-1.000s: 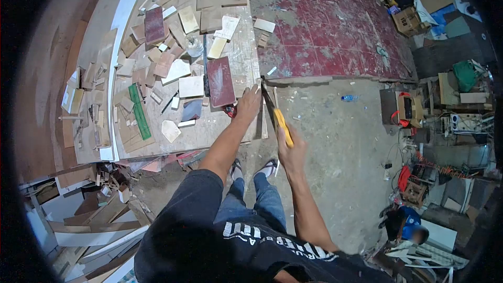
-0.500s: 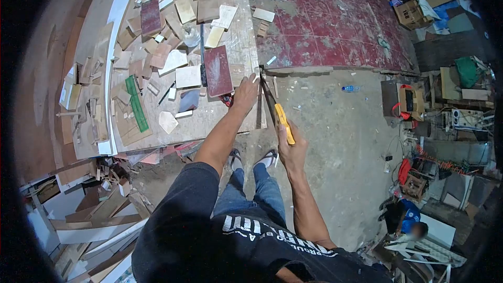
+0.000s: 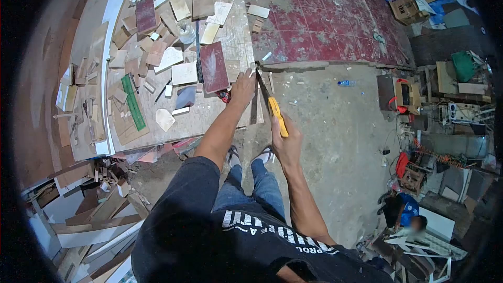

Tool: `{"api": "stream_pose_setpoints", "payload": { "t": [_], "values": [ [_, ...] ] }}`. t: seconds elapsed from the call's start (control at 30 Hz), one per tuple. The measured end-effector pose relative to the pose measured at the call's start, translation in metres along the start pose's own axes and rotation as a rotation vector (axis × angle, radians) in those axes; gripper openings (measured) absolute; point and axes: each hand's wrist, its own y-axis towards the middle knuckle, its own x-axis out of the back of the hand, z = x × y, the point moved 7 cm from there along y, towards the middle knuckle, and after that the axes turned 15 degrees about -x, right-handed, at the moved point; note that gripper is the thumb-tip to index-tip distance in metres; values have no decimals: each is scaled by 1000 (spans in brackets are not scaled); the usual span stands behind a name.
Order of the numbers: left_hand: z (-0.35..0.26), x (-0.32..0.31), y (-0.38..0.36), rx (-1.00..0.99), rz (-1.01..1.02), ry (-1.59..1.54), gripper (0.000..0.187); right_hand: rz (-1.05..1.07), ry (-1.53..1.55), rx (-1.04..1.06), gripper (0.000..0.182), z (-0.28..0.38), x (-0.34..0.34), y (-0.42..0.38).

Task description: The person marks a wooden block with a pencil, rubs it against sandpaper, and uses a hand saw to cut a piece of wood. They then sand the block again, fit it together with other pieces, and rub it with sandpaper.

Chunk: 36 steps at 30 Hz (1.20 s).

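My right hand (image 3: 287, 139) is wrapped around the yellow handle of a handsaw (image 3: 276, 113). Its dark, narrow blade runs away from me to the edge of the wooden worktable (image 3: 242, 112). At that edge my left hand (image 3: 243, 89) lies with its fingers pressed down on a small pale piece of wood (image 3: 253, 72), right beside the blade tip. The fingers partly hide the piece. A dark red board (image 3: 215, 67) rests on the table just left of my left hand, with a black strip (image 3: 199, 52) along its left side.
Wood offcuts, a green slotted piece (image 3: 133, 104) and a clear jar (image 3: 186, 32) are scattered over the table. A plastic bottle (image 3: 346, 83) lies on the concrete floor. Beyond is a raised red tiled floor (image 3: 325, 21). A person in blue (image 3: 408, 209) is at lower right, among clutter.
The view has shifted slightly, so the table and floor appear a little further left and up. My right hand stays on the saw, and my left hand still presses at the table edge.
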Motion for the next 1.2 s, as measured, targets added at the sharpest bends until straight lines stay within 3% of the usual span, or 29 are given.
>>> {"api": "stream_pose_setpoints", "payload": {
  "t": [0.17, 0.3, 0.37, 0.47, 0.6, 0.67, 0.8, 0.9, 0.97, 1.0, 1.2],
  "values": [
    [3, 0, 4, -11, 45, 24, 28, -1, -40, -55, 31, -9, 12, -8],
    [3, 0, 3, -17, 17, 32, 29, -31, -41, 15, 30, -23, -16, 37],
    [2, 2, 4, -2, 39, -23, 43, 46, -25, -66, 30, -25, -36, 57],
    [1, 3, 4, -6, 44, -9, 45, 51, -124, -93, 30, -29, -45, 59],
    [2, 3, 5, 28, 105, -59, 46, 12, -11, -78, 30, -19, -8, 11],
    [3, 2, 5, 17, 39, -73, 48, 19, -75, -94, 30, -7, 16, -13],
    [4, 1, 5, 6, 48, -86, 45, 26, -58, -113, 35, -32, 8, -8],
    [4, 0, 5, 3, 58, -63, 45, -60, 8, 105, 34, -33, -20, 31],
    [2, -4, 0, -4, 39, -23, 35, 52, -4, -82, 31, -43, -44, 50],
    [3, 0, 4, -22, 11, 20, 28, 51, 3, -77, 31, -39, -49, 57],
    [2, 3, 4, 7, 31, -10, 30, 33, -62, -132, 32, -35, -16, 13]
  ]
}}
